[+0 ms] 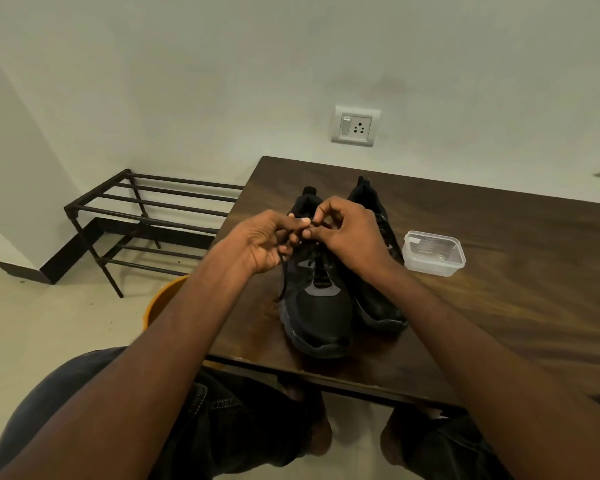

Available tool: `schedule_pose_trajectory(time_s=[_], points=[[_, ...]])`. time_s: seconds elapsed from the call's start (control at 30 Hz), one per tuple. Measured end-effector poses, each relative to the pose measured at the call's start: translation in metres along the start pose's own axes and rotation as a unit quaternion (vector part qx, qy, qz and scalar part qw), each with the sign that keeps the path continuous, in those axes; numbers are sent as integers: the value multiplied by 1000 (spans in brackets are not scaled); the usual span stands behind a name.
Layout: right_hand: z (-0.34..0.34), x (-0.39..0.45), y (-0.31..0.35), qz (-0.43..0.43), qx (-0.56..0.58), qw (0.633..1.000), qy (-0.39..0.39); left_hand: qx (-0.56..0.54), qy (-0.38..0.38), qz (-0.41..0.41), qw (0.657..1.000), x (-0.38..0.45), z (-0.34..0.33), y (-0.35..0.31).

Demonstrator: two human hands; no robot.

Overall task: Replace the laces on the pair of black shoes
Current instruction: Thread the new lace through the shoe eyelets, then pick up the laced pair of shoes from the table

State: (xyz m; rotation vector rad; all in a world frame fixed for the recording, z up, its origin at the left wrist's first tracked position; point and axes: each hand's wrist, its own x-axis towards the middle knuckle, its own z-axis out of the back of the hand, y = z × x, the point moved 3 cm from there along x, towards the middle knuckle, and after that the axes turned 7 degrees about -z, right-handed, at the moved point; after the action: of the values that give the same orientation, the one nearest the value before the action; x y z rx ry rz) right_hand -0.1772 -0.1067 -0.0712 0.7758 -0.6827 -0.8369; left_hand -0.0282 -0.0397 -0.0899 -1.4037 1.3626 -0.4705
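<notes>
Two black lace-up sports shoes (317, 306) stand side by side, toes toward the person, near the front edge of the dark wooden counter (499, 289). Both forearms reach forward over the left shoe. The left hand (264, 244) and right hand (350, 230) meet above its tongue, fingers curled, each pinching the thin black lace (283, 271), which trails down the shoe's left side. A clear lidded plastic box (433, 252) sits just right of the shoes.

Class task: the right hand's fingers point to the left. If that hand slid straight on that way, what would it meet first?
Most likely the left hand, whose fingertips already sit against those of the right hand at the lace, above the nearer shoe.
</notes>
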Motion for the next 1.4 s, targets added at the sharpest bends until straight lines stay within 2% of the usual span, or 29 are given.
schedule_pose_trajectory(time_s=[0.17,0.23,0.3,0.4,0.63,0.7,0.73,0.8,0.87,0.93,1.03,1.17,1.4], points=[[5,-17,-1,-3,25,997,-79,15,4,-34,999,-7,-2,1],[19,-17,-7,-59,20,989,-133,-4,-50,-65,997,-6,4,2],[36,-17,-20,-150,41,973,-168,7,-119,-88,989,-3,16,6],[47,-25,-38,-254,137,944,-160,24,-175,-97,979,-2,23,18],[38,-33,-52,-332,178,906,-191,-32,-242,-77,967,2,24,29],[41,-36,-49,-338,165,911,-170,-20,-254,-90,963,0,24,31],[46,-37,-46,-324,151,919,-165,23,-256,-113,960,0,24,32],[59,-38,-41,-246,67,947,-194,153,-247,-172,941,-6,23,35],[65,-37,-41,-180,-53,963,-196,226,-213,-192,931,-21,17,39],[57,-40,-48,-194,-107,966,-132,259,-137,-180,939,-25,9,53],[38,-45,-55,-228,-144,961,-63,370,-86,-187,906,-22,0,67],[36,-50,-43,-229,-168,958,-46,376,-95,-189,902,-16,-3,62],[36,-76,-36,-237,-186,953,-36,428,-131,-220,867,-50,-5,75]])
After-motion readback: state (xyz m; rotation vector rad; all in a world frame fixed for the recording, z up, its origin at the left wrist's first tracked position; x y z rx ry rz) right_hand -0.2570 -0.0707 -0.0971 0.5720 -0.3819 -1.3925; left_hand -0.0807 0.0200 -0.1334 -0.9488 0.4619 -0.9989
